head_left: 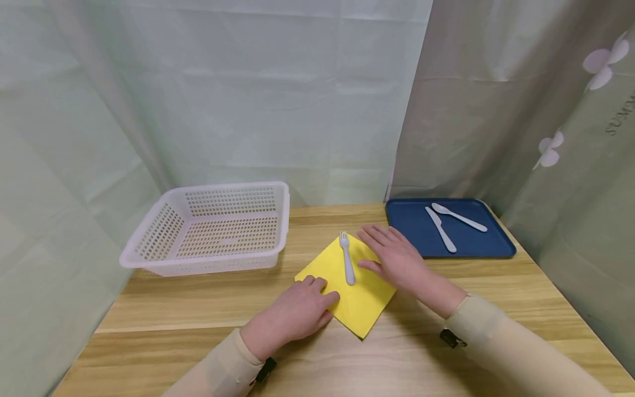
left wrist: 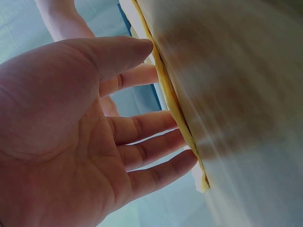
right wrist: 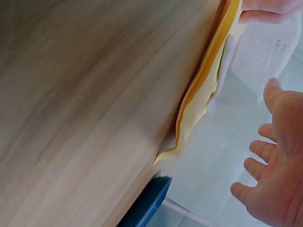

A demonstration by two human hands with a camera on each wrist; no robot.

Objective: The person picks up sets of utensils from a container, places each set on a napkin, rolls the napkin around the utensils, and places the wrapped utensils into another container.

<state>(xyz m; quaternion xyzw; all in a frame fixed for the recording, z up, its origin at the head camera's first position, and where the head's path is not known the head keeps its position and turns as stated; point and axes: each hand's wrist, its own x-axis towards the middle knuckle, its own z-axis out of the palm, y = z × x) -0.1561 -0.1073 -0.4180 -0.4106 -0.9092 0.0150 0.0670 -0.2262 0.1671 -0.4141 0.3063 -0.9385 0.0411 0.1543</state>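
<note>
I have the left hand [head_left: 297, 310] at the lower centre of my head view, its fingers loosely extended, fingertips and thumb touching the lower left edge of a bright yellow, square, cloth-like napkin [head_left: 358, 303]. That napkin lies flat on the light brown wood-grain desk [head_left: 198, 303], turned like a diamond, just right of the frame's centre and below it. On top of it rests a slender pale lavender plastic fork [head_left: 348, 264], its tines at the napkin's upper corner and its handle pointing down the frame. My right hand [head_left: 394, 259] is by the napkin's upper right edge, empty, with its fingers stretched out; the right wrist view shows me its fingertips apart from the yellow edge. Left of centre I see a white rectangular plastic basket [head_left: 223, 261] with perforated walls and floor. Toward the right of the frame, a shallow dark blue rectangular tray [head_left: 471, 242] carries a pale plastic knife [head_left: 440, 230] and a pale plastic spoon [head_left: 461, 218], the knife's tip just beside the spoon's bowl, and a pale grey-green fabric curtain [head_left: 258, 99] fills the top of the frame
</note>
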